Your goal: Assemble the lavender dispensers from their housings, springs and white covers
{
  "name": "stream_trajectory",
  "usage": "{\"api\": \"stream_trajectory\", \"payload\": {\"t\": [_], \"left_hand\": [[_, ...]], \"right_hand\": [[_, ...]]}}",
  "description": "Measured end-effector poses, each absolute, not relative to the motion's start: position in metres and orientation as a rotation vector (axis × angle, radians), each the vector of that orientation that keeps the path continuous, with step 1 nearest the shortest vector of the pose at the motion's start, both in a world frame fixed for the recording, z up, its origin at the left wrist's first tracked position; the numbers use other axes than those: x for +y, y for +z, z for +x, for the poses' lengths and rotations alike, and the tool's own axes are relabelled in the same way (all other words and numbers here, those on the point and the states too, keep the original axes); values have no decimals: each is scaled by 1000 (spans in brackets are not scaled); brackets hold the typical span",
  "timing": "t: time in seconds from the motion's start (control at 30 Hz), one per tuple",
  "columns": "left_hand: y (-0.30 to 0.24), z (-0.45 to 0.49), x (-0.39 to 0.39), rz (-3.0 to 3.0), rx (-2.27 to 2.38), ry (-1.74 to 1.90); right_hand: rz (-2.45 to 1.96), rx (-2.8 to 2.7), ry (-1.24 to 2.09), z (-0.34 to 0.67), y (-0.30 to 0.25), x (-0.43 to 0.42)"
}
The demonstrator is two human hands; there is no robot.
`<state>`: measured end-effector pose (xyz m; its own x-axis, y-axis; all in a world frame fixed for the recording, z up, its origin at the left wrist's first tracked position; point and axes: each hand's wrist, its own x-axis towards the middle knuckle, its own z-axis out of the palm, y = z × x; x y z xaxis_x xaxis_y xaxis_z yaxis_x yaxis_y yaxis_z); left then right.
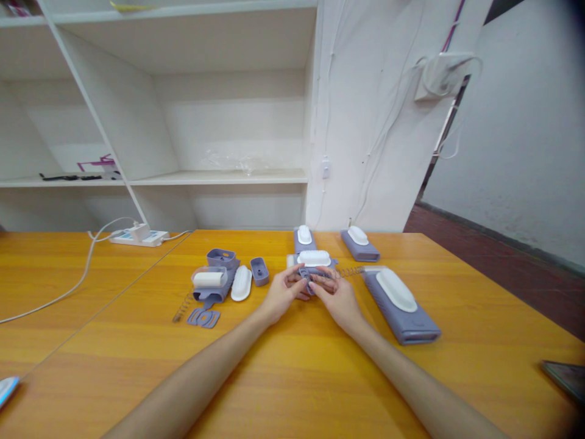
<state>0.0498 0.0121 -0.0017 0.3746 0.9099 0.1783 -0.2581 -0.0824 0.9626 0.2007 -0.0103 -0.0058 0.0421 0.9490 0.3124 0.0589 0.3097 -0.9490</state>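
My left hand [282, 295] and my right hand [337, 299] meet above the table, fingertips closed on a small grey-purple plastic piece [304, 275]. Its exact kind is partly hidden by my fingers. A thin coil spring [351, 272] stretches rightward from my right fingers; I cannot tell if that hand grips it. Just behind the hands lies a white ribbed oval cover [314, 258] on a grey-purple housing. To the left are a housing with a white roller [209, 279], another white oval cover [241, 283], flat grey-purple rings [203, 317] and a second spring [183, 308].
Grey-purple housings with white covers stand at the right [406, 311], far right [360, 245] and back [304, 239]. Small grey-purple boxes [260, 272] sit left of centre. A power strip [139, 236] with cable lies back left; a dark flat device [567, 381] lies at the right edge.
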Motion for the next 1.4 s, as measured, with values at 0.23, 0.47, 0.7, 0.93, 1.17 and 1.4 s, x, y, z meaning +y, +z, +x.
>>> {"api": "stream_trajectory", "payload": {"t": [0.23,0.47,0.7,0.93,1.17,1.4], "left_hand": [[-10,54,16,1344,747,1146],[-8,55,15,1353,763,1136],[-4,55,12,1389,795,1118],[-4,54,12,1317,768,1107],[-7,53,14,1303,787,1118],[-3,52,13,1285,752,1084]], "right_hand": [[-1045,-1430,846,199,-6,-12],[-1073,-1470,771,199,-5,-12],[-1149,-1570,666,201,-7,-12],[-1148,-1694,361,203,-4,-13],[-1335,-1701,295,205,-11,-11],[-1383,-1743,230,205,-7,-13]]}}
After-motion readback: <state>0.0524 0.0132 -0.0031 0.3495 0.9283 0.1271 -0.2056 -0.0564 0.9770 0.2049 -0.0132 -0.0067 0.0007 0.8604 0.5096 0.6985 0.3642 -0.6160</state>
